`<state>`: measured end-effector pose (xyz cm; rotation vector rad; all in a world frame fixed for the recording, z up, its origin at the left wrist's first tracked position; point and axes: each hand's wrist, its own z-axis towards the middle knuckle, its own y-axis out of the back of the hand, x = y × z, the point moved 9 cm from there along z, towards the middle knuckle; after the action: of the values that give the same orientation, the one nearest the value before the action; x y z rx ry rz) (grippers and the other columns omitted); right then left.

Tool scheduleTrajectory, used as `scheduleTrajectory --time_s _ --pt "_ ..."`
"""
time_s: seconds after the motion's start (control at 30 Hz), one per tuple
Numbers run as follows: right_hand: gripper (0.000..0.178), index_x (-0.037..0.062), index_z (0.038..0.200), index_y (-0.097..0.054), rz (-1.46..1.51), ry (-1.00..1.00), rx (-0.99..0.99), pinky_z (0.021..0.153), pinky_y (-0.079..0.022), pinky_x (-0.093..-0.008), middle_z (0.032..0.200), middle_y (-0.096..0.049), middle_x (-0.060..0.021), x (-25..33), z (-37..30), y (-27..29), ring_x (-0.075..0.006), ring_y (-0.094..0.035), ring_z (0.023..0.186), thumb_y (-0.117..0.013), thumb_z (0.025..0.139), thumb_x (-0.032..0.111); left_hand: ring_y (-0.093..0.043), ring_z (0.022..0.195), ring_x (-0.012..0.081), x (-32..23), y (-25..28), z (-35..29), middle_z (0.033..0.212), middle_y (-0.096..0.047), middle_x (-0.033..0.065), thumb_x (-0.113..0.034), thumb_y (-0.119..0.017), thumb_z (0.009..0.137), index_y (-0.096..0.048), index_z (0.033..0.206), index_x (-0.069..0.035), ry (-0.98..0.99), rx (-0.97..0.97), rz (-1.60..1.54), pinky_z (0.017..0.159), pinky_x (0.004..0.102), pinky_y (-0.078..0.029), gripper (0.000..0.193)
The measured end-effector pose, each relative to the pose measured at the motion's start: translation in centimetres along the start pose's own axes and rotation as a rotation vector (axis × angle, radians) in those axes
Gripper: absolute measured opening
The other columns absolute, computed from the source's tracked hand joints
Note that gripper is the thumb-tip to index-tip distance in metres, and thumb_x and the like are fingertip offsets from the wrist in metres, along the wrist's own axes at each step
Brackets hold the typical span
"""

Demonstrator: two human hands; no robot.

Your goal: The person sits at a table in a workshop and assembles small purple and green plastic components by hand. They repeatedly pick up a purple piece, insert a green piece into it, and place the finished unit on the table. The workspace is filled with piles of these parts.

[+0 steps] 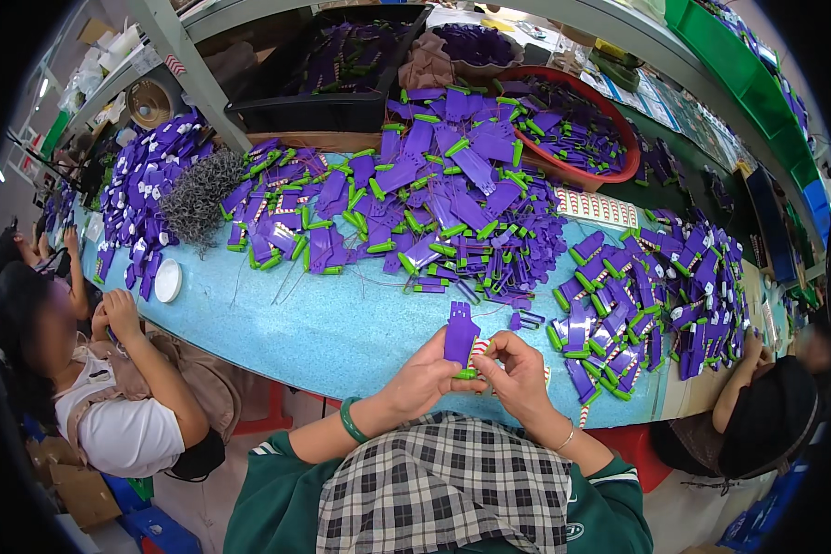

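My left hand is closed round the lower part of a flat purple plastic piece with a bright green end, held upright above the table's near edge. Thumb and forefinger of my right hand pinch a small red-and-white chevron sticker against the side of that piece. My fingers hide part of the sticker and of the green end. Just beyond my hands lies a large heap of similar purple and green pieces. To the right spreads another pile, many of its pieces bearing chevron strips.
A sheet of chevron stickers lies between the heaps. Behind stand a red basin and a black crate. On the left are a tangle of grey wires and a white dish. Co-workers sit on both sides.
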<state>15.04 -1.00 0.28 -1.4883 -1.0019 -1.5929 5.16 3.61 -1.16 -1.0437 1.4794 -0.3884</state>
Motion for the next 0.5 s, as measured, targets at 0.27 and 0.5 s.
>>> scheduleTrajectory --time_s 0.27,0.5 --pt "0.013 0.002 0.073 -0.059 -0.111 0.081 -0.047 0.059 -0.043 -0.0271 0.07 -0.06 -0.0051 0.9 -0.2 0.4 -0.0137 -0.054 0.064 -0.071 0.077 0.005 -0.054 0.112 0.0199 -0.3 -0.3 0.0 0.119 -0.049 0.0086 -0.005 -0.045 0.095 -0.037 0.126 -0.004 -0.084 -0.025 0.379 0.089 0.0398 -0.055 0.032" --pt "0.015 0.0022 0.072 -0.057 -0.445 0.448 -0.109 0.057 -0.041 -0.0297 0.065 -0.058 -0.0081 5.2 -0.9 0.7 -0.0192 -0.053 0.063 -0.072 0.073 0.002 -0.052 0.113 0.0186 0.4 -1.0 -0.2 0.122 -0.046 0.008 -0.006 -0.043 0.097 -0.034 0.131 -0.002 -0.077 0.048 0.38 0.091 0.0361 -0.054 0.036"
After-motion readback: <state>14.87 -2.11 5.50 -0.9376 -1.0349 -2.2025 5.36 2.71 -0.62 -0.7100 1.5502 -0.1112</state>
